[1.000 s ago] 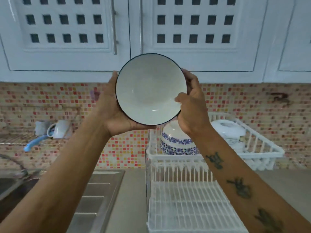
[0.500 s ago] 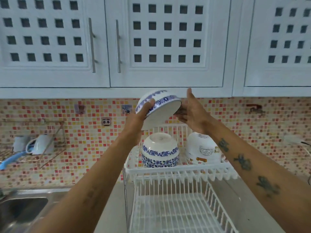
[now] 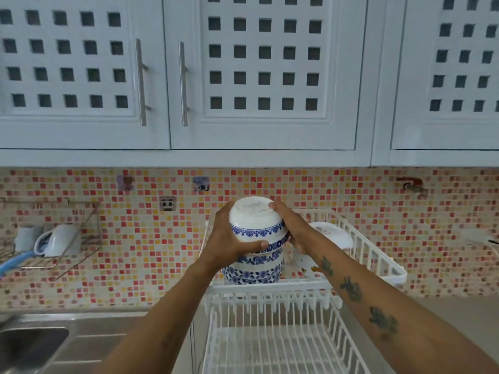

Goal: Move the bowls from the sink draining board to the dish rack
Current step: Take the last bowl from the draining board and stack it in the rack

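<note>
A white bowl with a blue flower band (image 3: 255,224) is upside down, held by both my hands on top of another blue-patterned bowl (image 3: 253,271) on the upper tier of the white dish rack (image 3: 375,255). My left hand (image 3: 229,238) grips its left side, thumb across the blue band. My right hand (image 3: 290,228) holds its right side, fingertips on the base. A white upside-down bowl with small prints (image 3: 334,238) stands just to the right in the same tier, partly hidden by my right forearm.
The rack's lower tier (image 3: 270,346) holds nothing. A steel sink and draining board (image 3: 89,338) lie at the lower left. A wire wall shelf (image 3: 48,238) with a sponge holder and a blue handle hangs on the mosaic tiles. White cupboards (image 3: 270,76) hang overhead.
One second ago I held the bowl up with its inside facing me. I turned it upside down and lowered it onto the blue-patterned bowl in the upper tier.
</note>
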Available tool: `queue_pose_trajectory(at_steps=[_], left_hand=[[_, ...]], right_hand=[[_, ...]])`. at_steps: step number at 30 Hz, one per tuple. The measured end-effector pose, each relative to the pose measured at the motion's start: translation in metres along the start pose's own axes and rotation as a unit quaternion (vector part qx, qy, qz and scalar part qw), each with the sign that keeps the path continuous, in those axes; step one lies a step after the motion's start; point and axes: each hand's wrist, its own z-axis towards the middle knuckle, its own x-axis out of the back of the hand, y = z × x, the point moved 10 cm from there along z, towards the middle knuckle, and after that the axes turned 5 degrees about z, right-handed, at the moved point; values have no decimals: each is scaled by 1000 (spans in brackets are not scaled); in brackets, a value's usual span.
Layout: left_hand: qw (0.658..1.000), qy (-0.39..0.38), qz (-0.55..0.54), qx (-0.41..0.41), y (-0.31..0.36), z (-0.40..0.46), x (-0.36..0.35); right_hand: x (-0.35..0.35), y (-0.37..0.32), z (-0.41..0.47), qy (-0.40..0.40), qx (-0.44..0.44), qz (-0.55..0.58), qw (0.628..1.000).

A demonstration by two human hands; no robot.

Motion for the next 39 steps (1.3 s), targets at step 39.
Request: queue_pose_trajectory(at_steps=[39], left_hand=[[922, -248, 253, 153, 2, -50, -28]], right_hand=[[11, 5, -59, -2, -18, -360, 933]])
